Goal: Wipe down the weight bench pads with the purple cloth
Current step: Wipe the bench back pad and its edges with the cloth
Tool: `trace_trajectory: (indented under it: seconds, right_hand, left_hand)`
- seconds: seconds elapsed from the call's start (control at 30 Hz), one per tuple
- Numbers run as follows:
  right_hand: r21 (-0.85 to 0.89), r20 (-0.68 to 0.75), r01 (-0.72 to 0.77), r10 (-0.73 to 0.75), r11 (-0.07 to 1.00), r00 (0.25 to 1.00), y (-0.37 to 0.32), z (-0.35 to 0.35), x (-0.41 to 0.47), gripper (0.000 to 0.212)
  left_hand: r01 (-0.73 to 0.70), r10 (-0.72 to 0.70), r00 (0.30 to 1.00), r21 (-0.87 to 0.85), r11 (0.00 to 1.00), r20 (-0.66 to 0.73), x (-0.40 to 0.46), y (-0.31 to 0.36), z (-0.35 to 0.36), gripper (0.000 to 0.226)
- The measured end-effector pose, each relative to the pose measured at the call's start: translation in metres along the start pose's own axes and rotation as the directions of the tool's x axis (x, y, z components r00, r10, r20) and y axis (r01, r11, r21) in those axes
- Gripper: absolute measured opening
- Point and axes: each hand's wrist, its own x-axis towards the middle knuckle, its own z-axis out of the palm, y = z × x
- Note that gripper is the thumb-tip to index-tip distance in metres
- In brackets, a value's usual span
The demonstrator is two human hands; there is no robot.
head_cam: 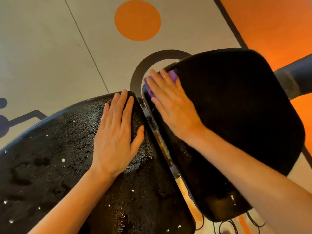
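Left hand (116,132) flat, fingers straight, on wet left pad (50,166) near its far corner. Right hand (170,102) flat, pressing purple cloth (173,76) onto right pad (236,115) at its far-left edge.

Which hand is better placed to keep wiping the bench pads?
The right hand: it presses the purple cloth flat on the right pad. The left hand rests bare on the left pad.

Purple cloth (172,76), pebbled black pads (236,107), grey floor (42,48) with orange circle (137,20).
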Motion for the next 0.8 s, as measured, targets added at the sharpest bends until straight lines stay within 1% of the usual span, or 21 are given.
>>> trace_trajectory:
  seconds: [0.03,0.07,0.1,0.13,0.17,0.2,0.23,0.27,0.3,0.33,0.37,0.4,0.47,0.53,0.57,0.6,0.67,0.73,0.8]
  right_hand:
    - [-0.021,-0.003,0.016,-0.016,1.0,1.0,0.014,-0.004,0.0,0.046]
    - [-0.023,-0.034,-0.049,0.048,0.999,0.998,0.031,-0.008,-0.001,0.046]
    - [0.014,-0.078,-0.185,0.185,0.983,0.98,0.044,-0.012,-0.001,0.046]
    - [0.069,-0.115,-0.341,0.347,0.938,0.931,0.054,-0.016,0.0,0.046]
    - [0.101,-0.148,-0.467,0.477,0.878,0.866,0.056,-0.016,0.001,0.046]
    - [0.105,-0.175,-0.528,0.539,0.843,0.824,0.05,-0.013,0.006,0.046]
    - [0.104,-0.183,-0.524,0.534,0.845,0.825,0.041,-0.008,0.012,0.046]
    - [0.108,-0.163,-0.457,0.469,0.883,0.868,0.031,-0.004,0.019,0.046]
    - [0.097,-0.13,-0.343,0.354,0.934,0.926,0.021,-0.003,0.024,0.045]
    - [0.078,-0.095,-0.221,0.228,0.972,0.969,0.015,-0.002,0.025,0.045]
    - [0.067,-0.066,-0.119,0.124,0.991,0.99,0.013,-0.002,0.02,0.046]
    - [0.082,-0.037,-0.057,0.061,0.995,0.997,0.013,-0.004,0.008,0.046]
    - [0.12,0.01,-0.029,0.028,0.992,1.0,0.014,-0.008,-0.031,0.047]
    - [0.104,0.045,-0.039,0.035,0.994,0.998,0.011,-0.011,-0.072,0.048]
    - [0.091,0.056,-0.048,0.043,0.995,0.997,0.009,-0.01,-0.078,0.048]
    - [0.099,0.049,-0.058,0.054,0.993,0.997,0.006,-0.008,-0.069,0.047]
    - [0.09,0.002,-0.082,0.082,0.993,0.997,-0.003,0.0,-0.02,0.044]
    - [0.011,-0.063,-0.074,0.074,0.997,0.995,-0.012,0.005,0.022,0.043]
    - [-0.044,-0.057,-0.027,0.024,0.999,0.998,-0.014,0.007,0.011,0.043]
  left_hand:
    - [0.001,-0.001,1.0,-0.011,1.0,-0.003,0.0,0.0,0.0,0.07]
    - [-0.002,0.002,1.0,-0.016,1.0,-0.006,0.001,0.0,0.0,0.07]
    - [-0.007,0.007,1.0,-0.015,1.0,-0.009,0.001,0.0,0.0,0.069]
    - [-0.009,0.009,1.0,-0.009,1.0,-0.014,0.001,0.0,0.0,0.069]
    - [-0.006,0.006,1.0,-0.006,1.0,-0.019,0.001,0.0,0.0,0.069]
    - [-0.003,0.003,1.0,-0.008,1.0,-0.023,0.0,0.0,0.001,0.069]
    - [0.0,0.0,1.0,-0.007,1.0,-0.024,0.0,0.0,0.001,0.069]
    - [0.002,-0.002,1.0,-0.005,1.0,-0.024,-0.001,0.0,0.001,0.069]
    - [0.0,0.0,1.0,-0.003,1.0,-0.025,-0.001,0.0,0.001,0.069]
    - [-0.002,0.002,1.0,-0.004,1.0,-0.028,0.0,0.0,0.001,0.068]
    - [-0.006,0.006,1.0,-0.007,1.0,-0.03,0.0,0.0,0.001,0.068]
    - [-0.008,0.008,1.0,-0.012,1.0,-0.03,0.0,0.0,0.001,0.068]
    - [-0.005,0.004,1.0,-0.016,1.0,-0.031,0.0,-0.001,0.001,0.068]
    - [-0.004,0.004,1.0,-0.02,1.0,-0.031,0.0,-0.001,0.001,0.068]
    - [-0.003,0.002,1.0,-0.021,1.0,-0.031,0.0,-0.001,0.0,0.068]
    - [-0.003,0.002,1.0,-0.02,1.0,-0.03,0.0,-0.001,0.0,0.068]
    - [-0.004,0.004,0.999,-0.014,1.0,-0.034,0.0,0.0,0.0,0.069]
    - [-0.008,0.008,0.999,-0.005,1.0,-0.041,0.0,0.0,0.001,0.069]
    - [-0.007,0.007,0.999,-0.01,1.0,-0.044,0.0,0.0,0.002,0.069]
